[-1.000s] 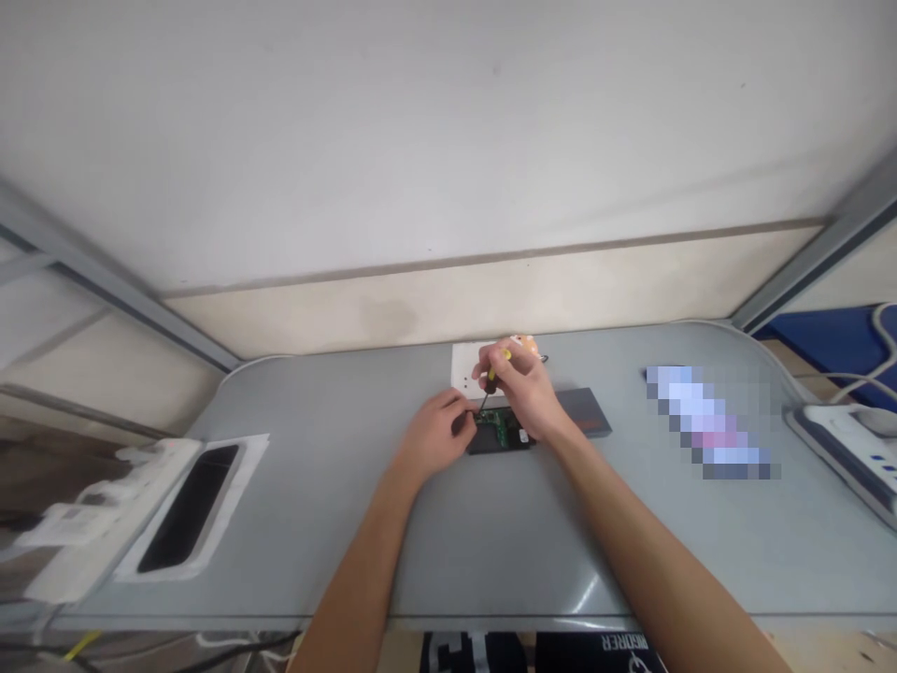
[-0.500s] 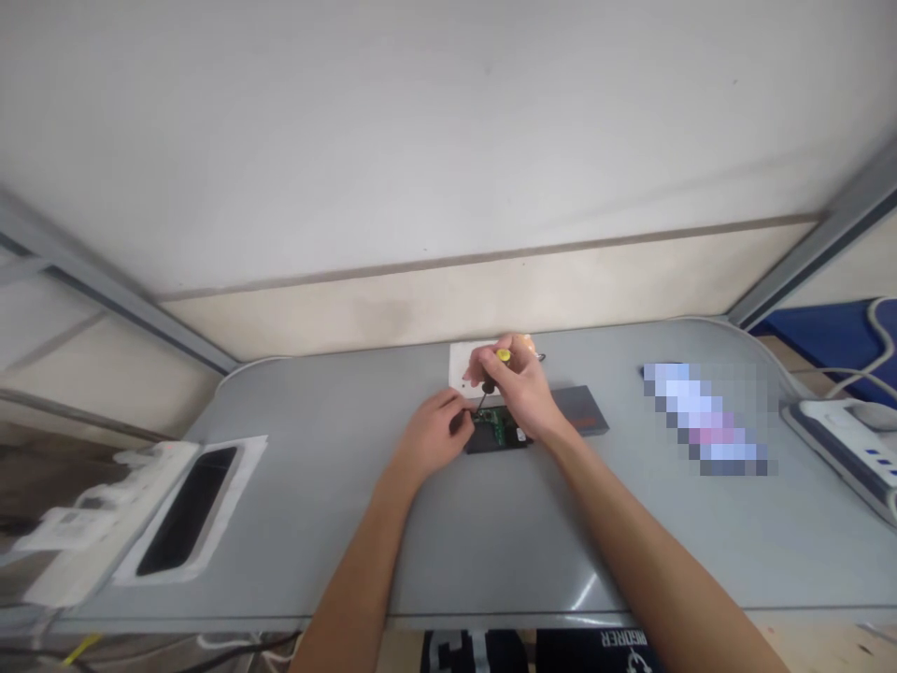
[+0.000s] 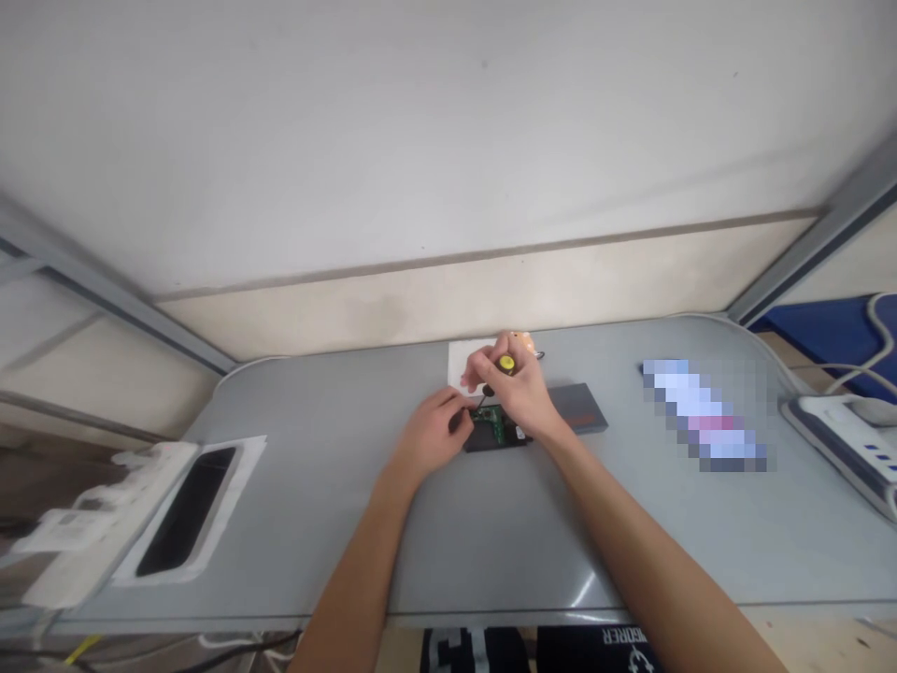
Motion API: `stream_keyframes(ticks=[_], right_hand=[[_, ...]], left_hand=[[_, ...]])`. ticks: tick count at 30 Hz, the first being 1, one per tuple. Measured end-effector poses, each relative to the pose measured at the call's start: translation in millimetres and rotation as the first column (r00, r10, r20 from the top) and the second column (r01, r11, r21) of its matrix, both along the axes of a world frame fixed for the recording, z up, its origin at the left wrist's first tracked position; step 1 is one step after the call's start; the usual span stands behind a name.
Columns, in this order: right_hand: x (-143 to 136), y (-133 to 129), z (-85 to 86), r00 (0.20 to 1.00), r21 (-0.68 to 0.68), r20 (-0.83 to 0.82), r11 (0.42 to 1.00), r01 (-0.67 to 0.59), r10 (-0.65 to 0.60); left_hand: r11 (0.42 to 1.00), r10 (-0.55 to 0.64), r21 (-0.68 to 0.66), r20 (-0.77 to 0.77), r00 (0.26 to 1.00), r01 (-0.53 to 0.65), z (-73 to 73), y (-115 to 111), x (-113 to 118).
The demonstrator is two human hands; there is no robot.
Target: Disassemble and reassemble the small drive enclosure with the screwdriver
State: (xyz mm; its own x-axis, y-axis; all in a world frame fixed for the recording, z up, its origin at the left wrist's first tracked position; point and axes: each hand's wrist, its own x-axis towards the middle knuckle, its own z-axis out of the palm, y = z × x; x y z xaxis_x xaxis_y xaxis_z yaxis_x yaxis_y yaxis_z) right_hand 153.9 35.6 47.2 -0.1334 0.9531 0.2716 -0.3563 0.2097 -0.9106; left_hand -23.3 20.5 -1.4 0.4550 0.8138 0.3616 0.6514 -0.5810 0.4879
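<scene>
Circuit board (image 3: 499, 428): seated in a black tray (image 3: 483, 437) on the gray table (image 3: 294, 505), between the hands. Head view: the right hand (image 3: 515, 383) is closed around a screwdriver (image 3: 505, 364) with a yellow-capped handle; its shaft slants down to the board's far left part. The left hand (image 3: 435, 432) is curled, fingertips at the tray's left end; whether they grip a part cannot be determined. A dark flat box (image 3: 580, 409) lies right of the tray, partly behind the right hand. White paper (image 3: 462, 360) lies beyond.

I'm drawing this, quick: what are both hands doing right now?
Left hand: curled, fingers at the green circuit board's edge.
Right hand: closed around a yellow-topped screwdriver.
</scene>
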Motion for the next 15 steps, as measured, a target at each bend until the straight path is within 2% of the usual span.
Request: stream_keyframes(ticks=[2,4,9,15], right_hand=[[-2,2,-3.7,0.997,-0.03,-0.023,0.997,0.066,-0.067],[-3,5,-6.3,0.996,-0.033,-0.045,0.996,0.077,-0.079],[-1,9,-7.4,0.992,-0.078,-0.125,0.996,-0.042,0.033],[-3,13,-13.2,0.971,-0.12,-0.21,0.989,0.088,-0.112]], left_hand=[[1.0,0.005,-0.019,-0.007,1.0,-0.005,0.5,0,0],[1.0,0.007,-0.025,-0.013,1.0,-0.008,1.3,-1,0],[1.0,0.005,-0.003,-0.014,1.0,-0.005,0.9,0,1],[1.0,0.003,0.005,-0.018,1.0,-0.003,-1.2,1,-1]])
